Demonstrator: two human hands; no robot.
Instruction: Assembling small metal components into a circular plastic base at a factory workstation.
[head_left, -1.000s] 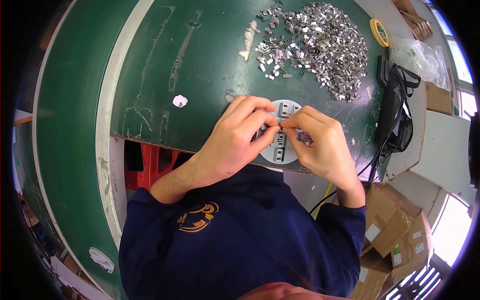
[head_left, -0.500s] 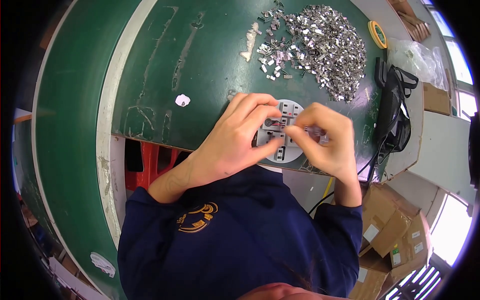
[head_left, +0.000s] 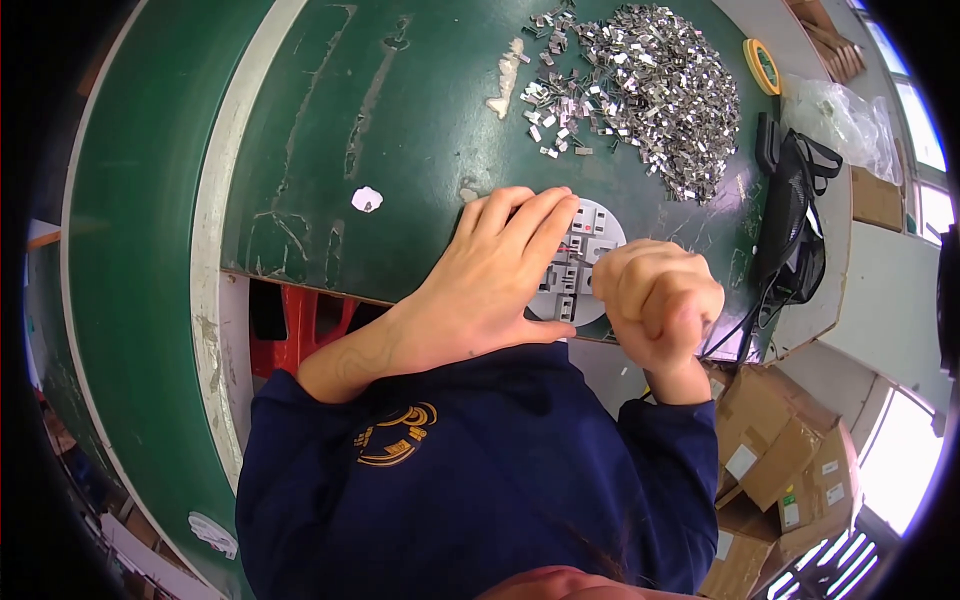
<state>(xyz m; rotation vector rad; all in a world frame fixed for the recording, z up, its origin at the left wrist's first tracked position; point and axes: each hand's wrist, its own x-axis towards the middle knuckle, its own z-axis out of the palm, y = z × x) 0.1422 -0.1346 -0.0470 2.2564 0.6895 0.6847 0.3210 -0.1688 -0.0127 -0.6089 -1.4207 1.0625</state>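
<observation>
A round light-grey plastic piece [head_left: 606, 222] with raised square compartments lies near the bench's front edge. A bit of red and dark wire shows in its middle. My left hand [head_left: 505, 260] spans its left side, fingers at the far rim and thumb at the near rim, gripping it and hiding part of it. Over the right rim, my right hand [head_left: 660, 300] is closed in a fist, knuckles up. Whatever its fingertips hold is hidden beneath the hand.
A large heap of small metal clips [head_left: 660, 90] covers the far right of the green bench [head_left: 420, 130]. A yellow tape roll [head_left: 762, 67], a black mesh bag [head_left: 790, 220] and clear plastic wrap [head_left: 840, 125] lie along the right. Cardboard boxes [head_left: 775, 450] stand at lower right.
My left hand has spread flatter, its thumb moving to the near rim. My right hand has turned from a pinch above the round piece into a fist at its right side, lower down.
</observation>
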